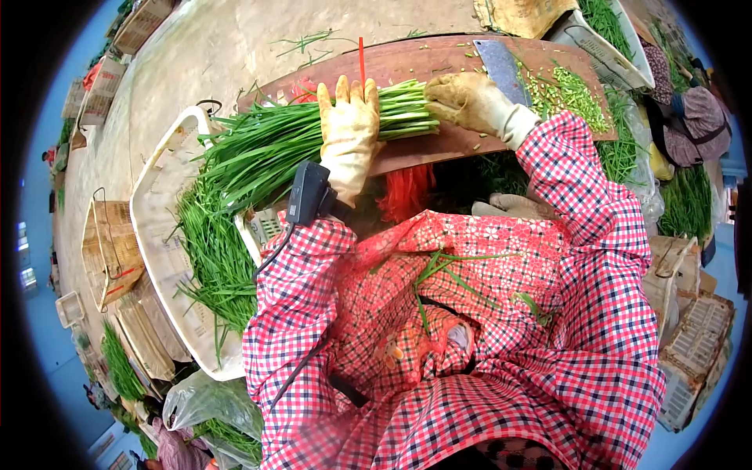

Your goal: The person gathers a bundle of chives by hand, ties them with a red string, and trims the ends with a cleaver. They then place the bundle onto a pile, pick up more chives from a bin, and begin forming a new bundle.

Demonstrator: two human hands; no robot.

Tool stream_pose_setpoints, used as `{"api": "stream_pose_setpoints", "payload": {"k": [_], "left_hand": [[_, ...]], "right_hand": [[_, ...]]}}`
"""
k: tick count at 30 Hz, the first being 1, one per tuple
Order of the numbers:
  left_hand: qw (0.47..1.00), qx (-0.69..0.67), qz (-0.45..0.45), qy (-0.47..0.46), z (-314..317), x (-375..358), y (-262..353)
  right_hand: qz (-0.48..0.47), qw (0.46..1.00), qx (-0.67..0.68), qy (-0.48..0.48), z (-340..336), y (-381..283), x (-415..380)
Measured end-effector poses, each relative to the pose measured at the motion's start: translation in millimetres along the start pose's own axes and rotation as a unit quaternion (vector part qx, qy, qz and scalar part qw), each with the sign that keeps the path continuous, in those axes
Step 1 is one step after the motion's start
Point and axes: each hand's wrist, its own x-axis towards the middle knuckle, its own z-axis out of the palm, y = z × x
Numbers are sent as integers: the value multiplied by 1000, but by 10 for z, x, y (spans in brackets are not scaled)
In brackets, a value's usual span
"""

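A thick bundle of green garlic chives (266, 149) lies across a brown board, pale cut ends to the right. My left hand (349, 129), in a stained whitish glove, rests flat over the bundle with its fingers spread; the thumb is hidden. A thin red strip (362, 59) stands up at those fingers. At the stem ends, my right hand (466, 100), gloved too, touches the chives with bent fingers drawn together. Whether it pinches anything is hidden. Just beyond it a broad metal blade (503, 69) lies on the board (423, 59).
A white basket (160, 258) of loose chives stands at my left. Cut stem bits (570, 98) cover the board's right end. Red strips (406, 192) hang below the board. A person (693, 125) sits at the far right. Crates (693, 360) stand at the right.
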Motion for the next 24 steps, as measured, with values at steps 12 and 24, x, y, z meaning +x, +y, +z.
{"api": "stream_pose_setpoints", "payload": {"k": [12, 24], "left_hand": [[998, -43, -13, 32, 64, -19, 55], [990, -58, 19, 128, 160, -52, 55]], "right_hand": [[172, 974, 85, -120, -97, 12, 531], [345, 883, -179, -264, -191, 296, 513]]}}
